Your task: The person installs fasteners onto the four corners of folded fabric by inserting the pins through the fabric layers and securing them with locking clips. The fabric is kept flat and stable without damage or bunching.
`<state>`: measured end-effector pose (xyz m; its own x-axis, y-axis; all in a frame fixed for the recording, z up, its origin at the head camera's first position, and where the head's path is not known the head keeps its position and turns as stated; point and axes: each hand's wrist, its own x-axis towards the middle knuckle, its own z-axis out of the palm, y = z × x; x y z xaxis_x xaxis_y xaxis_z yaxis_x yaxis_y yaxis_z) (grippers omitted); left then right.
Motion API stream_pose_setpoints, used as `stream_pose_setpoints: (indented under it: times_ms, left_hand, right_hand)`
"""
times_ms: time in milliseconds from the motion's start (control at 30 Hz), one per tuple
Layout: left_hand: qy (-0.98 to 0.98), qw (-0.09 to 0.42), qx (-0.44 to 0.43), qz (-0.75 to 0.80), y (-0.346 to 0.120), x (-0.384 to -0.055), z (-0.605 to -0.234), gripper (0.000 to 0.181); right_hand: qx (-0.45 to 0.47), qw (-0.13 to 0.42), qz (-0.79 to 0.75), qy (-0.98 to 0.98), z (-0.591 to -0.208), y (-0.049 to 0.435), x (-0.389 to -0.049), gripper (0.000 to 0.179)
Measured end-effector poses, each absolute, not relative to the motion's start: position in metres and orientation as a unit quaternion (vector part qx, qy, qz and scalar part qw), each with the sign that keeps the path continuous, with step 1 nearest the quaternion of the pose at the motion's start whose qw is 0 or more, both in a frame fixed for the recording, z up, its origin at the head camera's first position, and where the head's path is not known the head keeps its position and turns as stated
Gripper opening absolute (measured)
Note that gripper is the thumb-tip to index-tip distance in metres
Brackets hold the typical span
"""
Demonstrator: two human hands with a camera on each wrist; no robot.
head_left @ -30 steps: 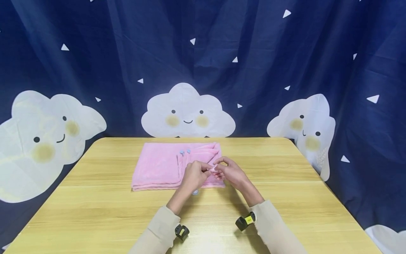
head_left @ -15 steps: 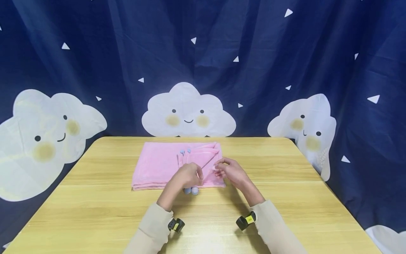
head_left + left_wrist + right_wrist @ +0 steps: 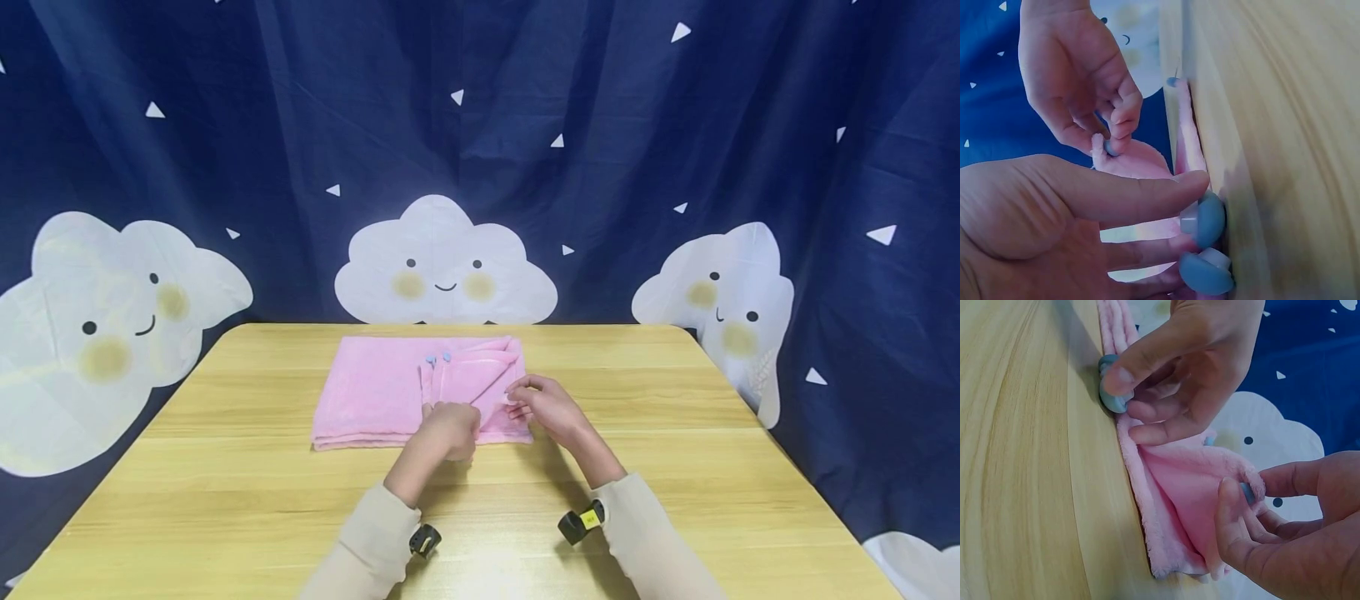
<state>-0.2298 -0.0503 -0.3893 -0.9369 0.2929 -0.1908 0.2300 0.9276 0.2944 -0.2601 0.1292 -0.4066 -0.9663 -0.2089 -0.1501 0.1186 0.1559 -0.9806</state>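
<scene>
A folded, fluffy pink blanket (image 3: 375,383) lies on the table, one corner turned up. At its front edge my left hand (image 3: 450,429) pinches a mushroom-shaped quilt fastener (image 3: 1211,219), blue-capped with a whitish base. A second such fastener (image 3: 1207,274) sits beside it, near the lower fingers. My right hand (image 3: 551,410) grips the raised blanket edge between thumb and fingers. There a small blue piece (image 3: 1247,492) shows against the cloth, mostly hidden by the fingers. Two more blue caps (image 3: 438,358) rest on the blanket's top.
The wooden table (image 3: 225,517) extends around the blanket on all sides. A dark blue curtain (image 3: 480,158) with white clouds hangs right behind and beside it. Black wrist cameras (image 3: 425,542) sit at both cuffs.
My left hand has left the raised blanket edge, moved down and left to the front edge, and taken hold of a blue-capped fastener there. My right hand stays at the raised edge.
</scene>
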Motion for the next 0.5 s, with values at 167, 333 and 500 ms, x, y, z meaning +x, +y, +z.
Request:
stream_pose_setpoints:
  times_ms: [167,333,500]
  left_hand:
    - [0.977,0.112,0.129,0.129,-0.0487,-0.2312,-0.3931,0.036]
    - [0.977,0.108,0.131,0.129,-0.0484,-0.2326,-0.3951,0.036]
    - [0.976,0.094,0.137,0.139,-0.0493,-0.235,-0.3951,0.031]
  right_hand:
    - [-0.03,0.128,-0.644,0.753,-0.4059,0.1294,-0.2611,0.024]
    - [-0.038,0.126,-0.641,0.756,-0.4074,0.1304,-0.2613,0.022]
    - [-0.035,0.125,-0.638,0.759,-0.4081,0.131,-0.2612,0.023]
